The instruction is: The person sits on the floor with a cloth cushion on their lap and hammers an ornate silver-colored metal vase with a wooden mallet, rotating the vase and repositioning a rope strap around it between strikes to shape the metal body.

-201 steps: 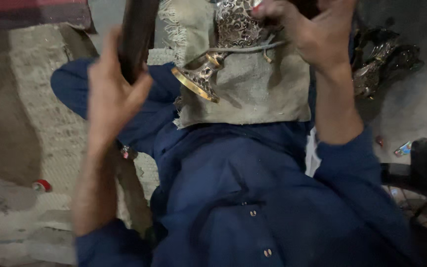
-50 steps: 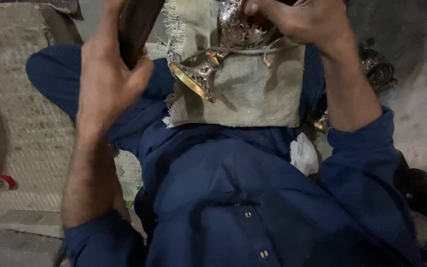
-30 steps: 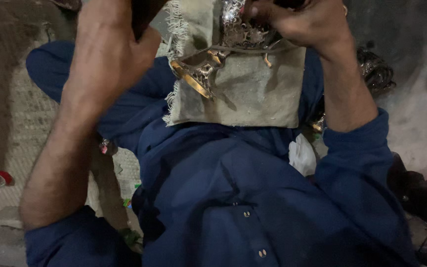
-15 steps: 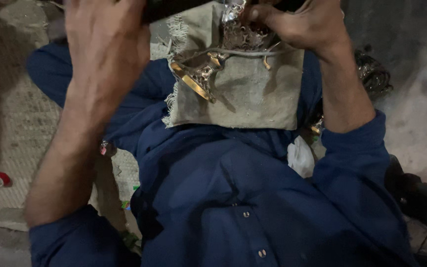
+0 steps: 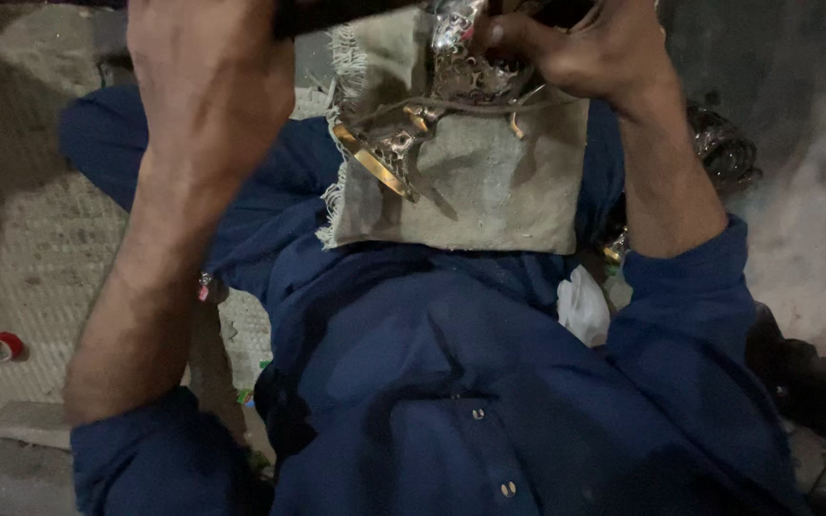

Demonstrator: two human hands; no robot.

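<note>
Up near the top edge, the left hand [image 5: 207, 86] is wrapped tight round a dark, smooth handle [image 5: 336, 13] that runs off sideways toward the right; only a short stretch of it shows, and its working end is hidden. The right hand [image 5: 585, 59] is curled shut over the upper part of an ornate metal piece [image 5: 451, 72], fingers pinching its pierced, silvery, filigree-like body. From that body a brassy flared foot [image 5: 375, 167] juts down and left, its rim a dull gold, and thin curved wires spread across to the right.

The piece rests on a coarse, beige woven cloth [image 5: 489, 201], frayed into a fringe along its left edge and laid over the person's lap. Below it spread the folds of a dark blue shirt [image 5: 489, 382] with small buttons down the front; both sleeves are pushed back from the forearms.

Around them, a crumpled white scrap [image 5: 582, 304] sits just beside the right sleeve, and more dark, shiny ornate metalwork [image 5: 724, 153] lies behind the right forearm, partly hidden by it. On the left, a rough woven mat [image 5: 40, 258] covers the floor, with a small red and white roll [image 5: 4, 346] lying on it, well apart from the hands.
</note>
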